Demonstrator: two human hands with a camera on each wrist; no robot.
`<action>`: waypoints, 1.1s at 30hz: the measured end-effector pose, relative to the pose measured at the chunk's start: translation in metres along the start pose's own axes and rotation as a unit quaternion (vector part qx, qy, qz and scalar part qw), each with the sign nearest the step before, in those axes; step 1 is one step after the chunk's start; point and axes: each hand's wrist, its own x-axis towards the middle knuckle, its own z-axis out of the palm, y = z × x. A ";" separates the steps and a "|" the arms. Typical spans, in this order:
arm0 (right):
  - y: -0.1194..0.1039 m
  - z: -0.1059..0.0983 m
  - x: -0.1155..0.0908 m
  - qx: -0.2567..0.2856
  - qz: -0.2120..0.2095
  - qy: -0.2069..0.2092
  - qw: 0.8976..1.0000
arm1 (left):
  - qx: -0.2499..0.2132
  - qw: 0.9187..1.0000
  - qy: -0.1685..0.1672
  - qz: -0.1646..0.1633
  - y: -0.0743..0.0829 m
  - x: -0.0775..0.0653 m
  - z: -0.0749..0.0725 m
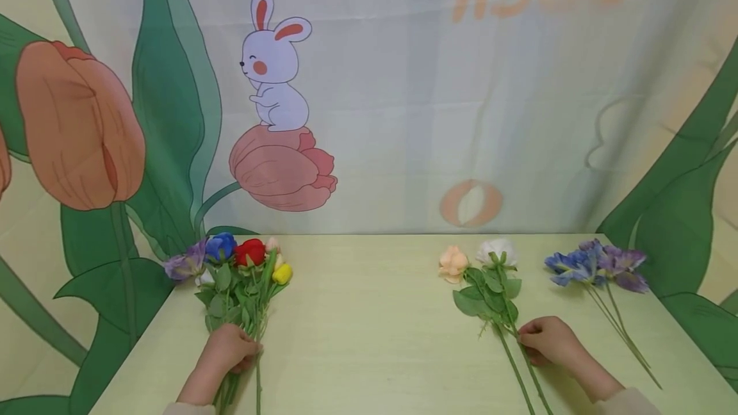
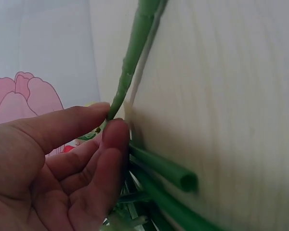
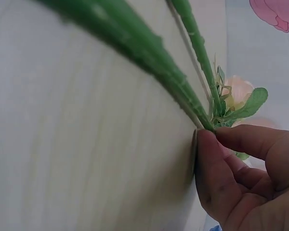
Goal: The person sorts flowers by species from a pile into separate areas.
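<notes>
At the table's left, my left hand (image 1: 230,348) pinches one green flower stem (image 2: 131,62) between thumb and fingertips. That stem belongs to a bunch whose heads include a blue rose (image 1: 221,246), a red rose (image 1: 250,252), a yellow tulip (image 1: 282,274) and a purple iris (image 1: 186,264). More cut stems (image 2: 166,168) lie beneath the hand in the left wrist view. My right hand (image 1: 550,341) pinches the stem of a white rose (image 1: 496,252). Beside it on the left lies a peach rose (image 1: 453,264), its stem running close to the white rose's.
Blue and purple irises (image 1: 596,264) lie at the table's right, their thin stems slanting toward the front. The pale wood-grain table (image 1: 369,325) ends at a hanging printed curtain (image 1: 380,114) with a rabbit and tulips.
</notes>
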 end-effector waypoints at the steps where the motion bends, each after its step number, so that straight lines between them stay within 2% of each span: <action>1: -0.001 0.000 0.000 -0.001 0.003 0.002 1.000 | -0.007 1.000 -0.001 0.000 -0.001 0.000 0.000; 10: -0.003 0.000 0.001 -0.016 0.003 -0.007 1.000 | -0.047 0.999 -0.022 -0.012 -0.003 0.003 -0.004; 15: -0.004 -0.003 0.000 -0.037 -0.013 -0.013 0.999 | -0.081 0.996 -0.030 -0.028 -0.006 0.002 -0.005; 19: -0.005 -0.007 -0.001 -0.054 -0.023 -0.009 0.998 | -0.100 0.994 -0.028 -0.025 -0.008 0.002 -0.005; 27: -0.013 -0.019 -0.005 -0.017 -0.014 0.005 1.000 | -0.123 0.992 -0.027 -0.002 -0.001 0.000 -0.011; 33: -0.031 -0.029 -0.009 -0.001 -0.048 0.019 0.999 | -0.121 0.992 -0.015 0.041 0.016 -0.008 -0.019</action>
